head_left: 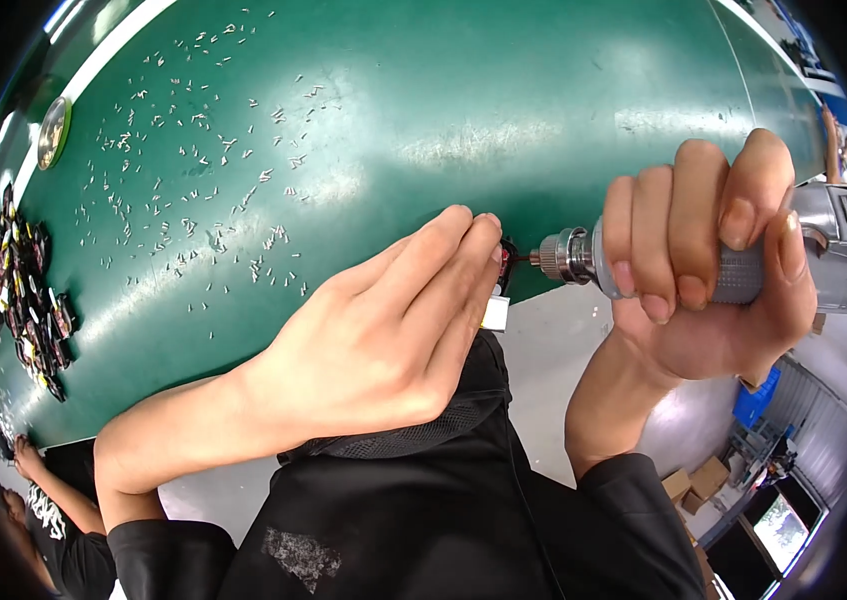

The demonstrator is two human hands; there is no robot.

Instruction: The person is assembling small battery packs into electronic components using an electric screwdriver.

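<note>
A finger could be poked if the thin metal bit (523, 259) slips.
The small black and red part (508, 262) is held near the edge of the shiny green table (423, 60) by the bare left hand (373, 330), its fingers straight and squeezed together; the thumb is hidden, so how tightly the part is pinched cannot be told. The grey plastic power driver with a silver metal nose (743, 278) is wrapped by the curled fingers of the bare right hand (708, 260). If the part is held too loosely, it could be spun around or dropped to the floor. If the driver is tipped, the part could be scratched.
</note>
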